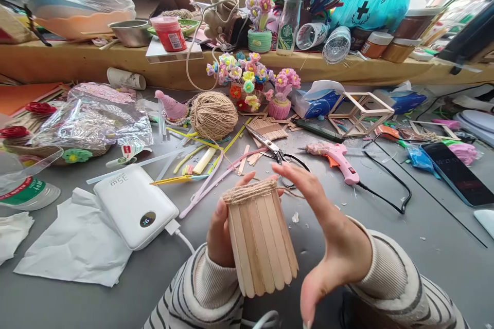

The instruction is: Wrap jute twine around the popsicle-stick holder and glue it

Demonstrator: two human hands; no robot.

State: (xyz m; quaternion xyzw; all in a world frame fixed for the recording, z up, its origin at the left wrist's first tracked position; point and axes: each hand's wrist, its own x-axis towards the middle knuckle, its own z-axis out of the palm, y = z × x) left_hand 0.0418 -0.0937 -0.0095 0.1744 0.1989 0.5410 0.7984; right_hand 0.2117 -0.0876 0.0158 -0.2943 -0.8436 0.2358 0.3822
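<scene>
A small cup made of wooden craft sticks, with jute twine wound around its far rim, is held tilted above the grey table. My left hand grips its left side. My right hand is beside its right side, fingers spread, with the fingertips touching the twine-wrapped rim. A thin strand of twine trails from the rim toward the scissors.
A ball of jute twine, a pink glue gun with its black cord, a white power bank, loose sticks and straws, a phone, paper tissues and pipe-cleaner flower pots lie around. A cluttered wooden shelf runs along the back.
</scene>
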